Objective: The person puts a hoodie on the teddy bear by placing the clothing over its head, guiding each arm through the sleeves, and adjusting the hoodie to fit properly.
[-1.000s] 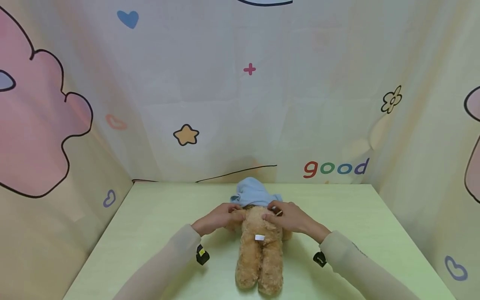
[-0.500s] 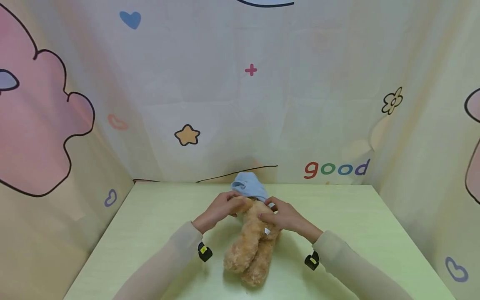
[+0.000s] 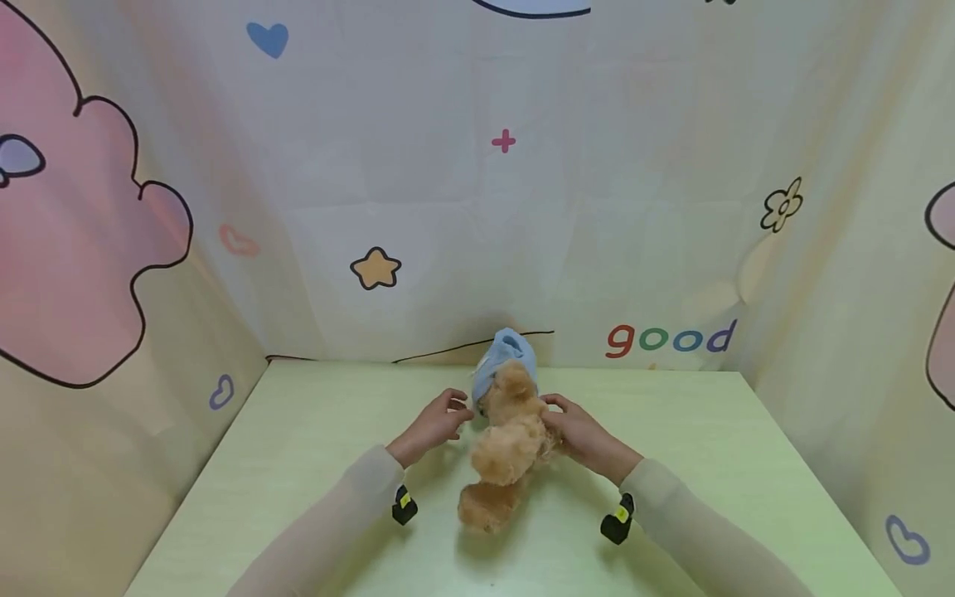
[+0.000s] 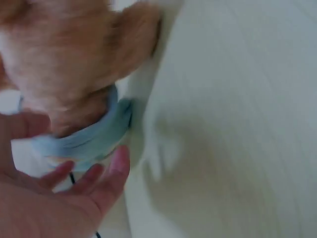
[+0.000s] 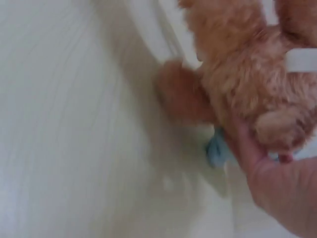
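Observation:
A tan plush toy (image 3: pixel 511 448) with a light blue cloth hat (image 3: pixel 488 369) lies turned on its side, head toward the back wall. My right hand (image 3: pixel 585 433) holds its body from the right; in the right wrist view the plush toy (image 5: pixel 247 69) shows a white tag (image 5: pixel 301 60), with my right hand (image 5: pixel 282 188) curled against the fur. My left hand (image 3: pixel 433 424) is just left of the toy, fingers loosely bent with nothing in them. In the left wrist view, my left hand's fingertips (image 4: pixel 119 159) are close to the blue hat (image 4: pixel 81 141).
The toy lies on a pale green table (image 3: pixel 336 414), near its back edge. Printed curtains (image 3: pixel 448 207) enclose the table behind and at both sides. A small black wrist device with a yellow mark (image 3: pixel 404 504) hangs below the left sleeve.
The plush toy has turned from back-up onto its side, its legs swinging left and drawing nearer the back. My left hand has let go of it; my right hand keeps hold.

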Action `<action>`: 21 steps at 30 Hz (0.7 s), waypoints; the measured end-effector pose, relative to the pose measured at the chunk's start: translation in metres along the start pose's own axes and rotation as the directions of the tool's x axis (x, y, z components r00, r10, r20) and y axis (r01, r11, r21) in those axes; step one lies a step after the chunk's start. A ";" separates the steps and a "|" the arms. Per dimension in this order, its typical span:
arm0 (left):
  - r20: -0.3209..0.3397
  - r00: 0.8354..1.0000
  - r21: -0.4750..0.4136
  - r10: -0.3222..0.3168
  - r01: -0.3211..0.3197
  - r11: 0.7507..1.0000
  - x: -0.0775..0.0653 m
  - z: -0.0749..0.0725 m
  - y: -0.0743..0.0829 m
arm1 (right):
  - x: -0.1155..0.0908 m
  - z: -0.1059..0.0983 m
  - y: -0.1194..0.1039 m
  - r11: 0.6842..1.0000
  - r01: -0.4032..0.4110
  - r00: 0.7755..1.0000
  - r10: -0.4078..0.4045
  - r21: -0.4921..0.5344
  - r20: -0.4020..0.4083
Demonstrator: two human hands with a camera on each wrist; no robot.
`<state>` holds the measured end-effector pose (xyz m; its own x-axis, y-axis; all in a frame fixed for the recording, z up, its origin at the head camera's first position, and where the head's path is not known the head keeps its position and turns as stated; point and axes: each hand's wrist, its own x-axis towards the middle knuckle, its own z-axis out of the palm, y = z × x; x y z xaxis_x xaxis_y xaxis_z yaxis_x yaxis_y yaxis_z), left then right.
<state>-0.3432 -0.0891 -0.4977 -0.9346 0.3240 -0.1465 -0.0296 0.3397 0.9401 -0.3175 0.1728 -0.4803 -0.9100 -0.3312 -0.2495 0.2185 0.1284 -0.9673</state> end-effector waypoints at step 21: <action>0.150 0.977 0.191 0.153 -0.180 0.965 0.001 0.026 0.007 | -0.016 -0.037 -0.010 0.881 0.161 0.981 -0.194 -0.445 -0.029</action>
<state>-0.3353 -0.0636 -0.4991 -0.8644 0.5008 -0.0453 0.2076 0.4375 0.8749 -0.3176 0.2110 -0.4646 -0.9450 -0.3221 -0.0561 -0.1104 0.4757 -0.8726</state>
